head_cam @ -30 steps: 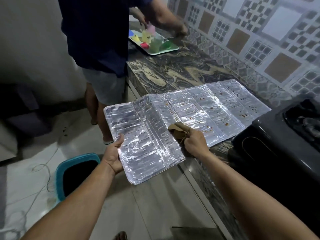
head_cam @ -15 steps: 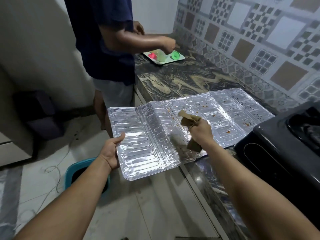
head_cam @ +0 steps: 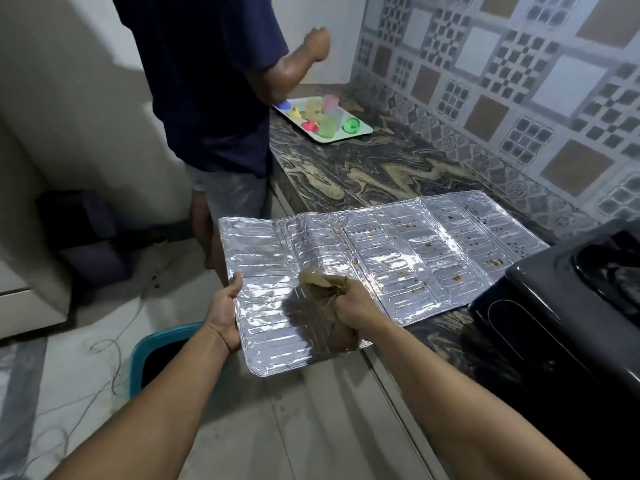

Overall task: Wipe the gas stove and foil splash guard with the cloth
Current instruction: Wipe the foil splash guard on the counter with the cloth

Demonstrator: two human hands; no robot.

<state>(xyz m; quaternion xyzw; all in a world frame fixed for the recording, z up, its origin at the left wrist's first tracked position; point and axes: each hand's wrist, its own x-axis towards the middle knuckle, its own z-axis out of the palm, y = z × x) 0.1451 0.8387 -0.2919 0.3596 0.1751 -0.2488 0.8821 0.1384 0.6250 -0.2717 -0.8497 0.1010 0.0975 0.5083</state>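
Here my right hand (head_cam: 349,303) bunches the cloth (head_cam: 320,284) on the foil splash guard (head_cam: 391,251), seemingly pressing; my left hand (head_cam: 225,313) grips its edge.

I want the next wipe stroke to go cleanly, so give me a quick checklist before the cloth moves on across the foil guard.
1. Cloth bunched in right hand grip: ok.
2. Left hand grips the foil splash guard edge: ok.
3. Guard fully supported: not ok, near end overhangs the countertop.
4. Panels toward the gas stove clean: not ok, brown spots remain.
5. Cloth damp: cannot tell.
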